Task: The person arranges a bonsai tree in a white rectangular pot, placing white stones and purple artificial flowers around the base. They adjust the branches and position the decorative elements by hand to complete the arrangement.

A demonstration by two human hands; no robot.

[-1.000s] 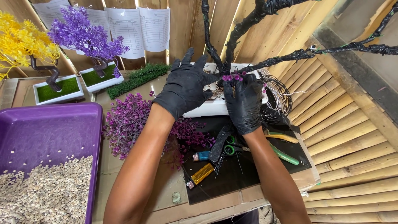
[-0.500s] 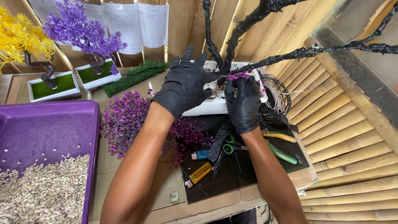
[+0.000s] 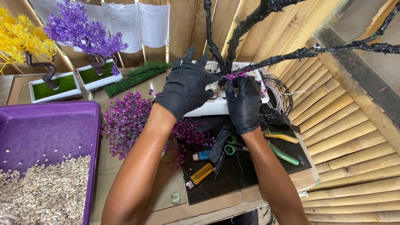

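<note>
now both gloved hands at the black wrapped tree.
your left hand lies spread open on the white pot; your right hand pinches a purple sprig.

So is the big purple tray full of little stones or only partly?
Only partly full. The pebbles cover the near end of the purple tray, while the far end shows bare purple bottom.

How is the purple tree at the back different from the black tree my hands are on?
The purple tree is covered in purple foliage; the black tree has bare black-wrapped branches, with only a small purple sprig by the right hand. The purple tree's tray shows green turf, and the black tree's tray does not. The left hand rests at the black tree's base; the purple tree stands untouched. Both sit in white rectangular trays.
</note>
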